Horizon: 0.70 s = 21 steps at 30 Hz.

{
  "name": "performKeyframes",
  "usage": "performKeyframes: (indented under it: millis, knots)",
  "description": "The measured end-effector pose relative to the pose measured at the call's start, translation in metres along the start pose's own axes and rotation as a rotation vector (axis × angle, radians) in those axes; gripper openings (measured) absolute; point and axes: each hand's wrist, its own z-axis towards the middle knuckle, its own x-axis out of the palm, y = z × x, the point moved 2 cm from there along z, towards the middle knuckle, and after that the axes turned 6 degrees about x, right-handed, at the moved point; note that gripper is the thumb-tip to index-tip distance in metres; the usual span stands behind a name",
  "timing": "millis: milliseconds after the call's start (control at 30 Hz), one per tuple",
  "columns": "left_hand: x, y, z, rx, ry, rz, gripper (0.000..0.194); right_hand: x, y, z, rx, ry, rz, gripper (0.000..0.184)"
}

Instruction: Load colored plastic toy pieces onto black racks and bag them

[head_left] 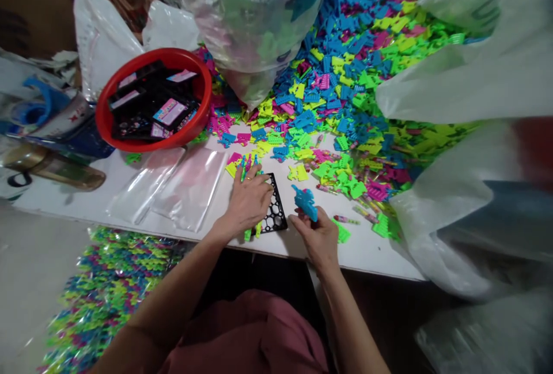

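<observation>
My left hand (250, 195) lies palm down, fingers stretched, over the left part of a black perforated tray (276, 212). Green, yellow and blue plastic pieces poke out beyond its fingertips and below the palm; how they sit in the tray is hidden. Just right of the tray, my right hand (318, 235) pinches a blue flat plastic piece (305, 202) with a cut-out outline, held above the table. Close to that hand are a green plastic piece (343, 231) and a small tube-like stick with a dark red end (347, 220).
A heap of coloured plastic pieces (337, 86) covers the back right. A red basin (203, 114) of black packages stands at the left, beside clear plastic bags (190, 189) and a bottle (64, 169). White sacks (466, 86) flank the right; bagged pieces (112, 287) lie below the table edge.
</observation>
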Motion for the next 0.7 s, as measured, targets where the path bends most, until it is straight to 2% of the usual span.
performKeyframes:
  millis: [167,267,400,467,533,600,700]
  knots:
    - [0.001,0.001,0.001,-0.017,-0.002,0.006,0.028,0.03,-0.01,-0.005,0.035,0.22,0.0,0.017]
    - [-0.002,0.0,0.0,0.0,0.021,-0.009,0.028,0.044,-0.02,-0.005,-0.019,0.201,-0.038,0.013]
    - [-0.006,-0.003,-0.001,0.016,0.005,-0.008,0.031,0.048,-0.016,-0.003,-0.207,0.266,-0.341,0.015]
    - [-0.006,-0.003,-0.002,0.018,0.005,-0.001,0.034,0.051,-0.012,-0.005,-0.291,0.318,-0.544,0.025]
    - [-0.005,-0.003,-0.001,0.035,0.021,0.007,0.036,0.057,-0.008,-0.006,-0.289,0.346,-0.7,0.034]
    - [-0.004,-0.002,0.001,0.035,0.027,0.023,0.034,0.063,-0.005,-0.005,-0.247,0.376,-0.796,0.036]
    - [-0.004,0.002,0.004,0.017,0.025,0.045,0.027,0.059,0.0,0.006,-0.241,0.47,-0.735,0.025]
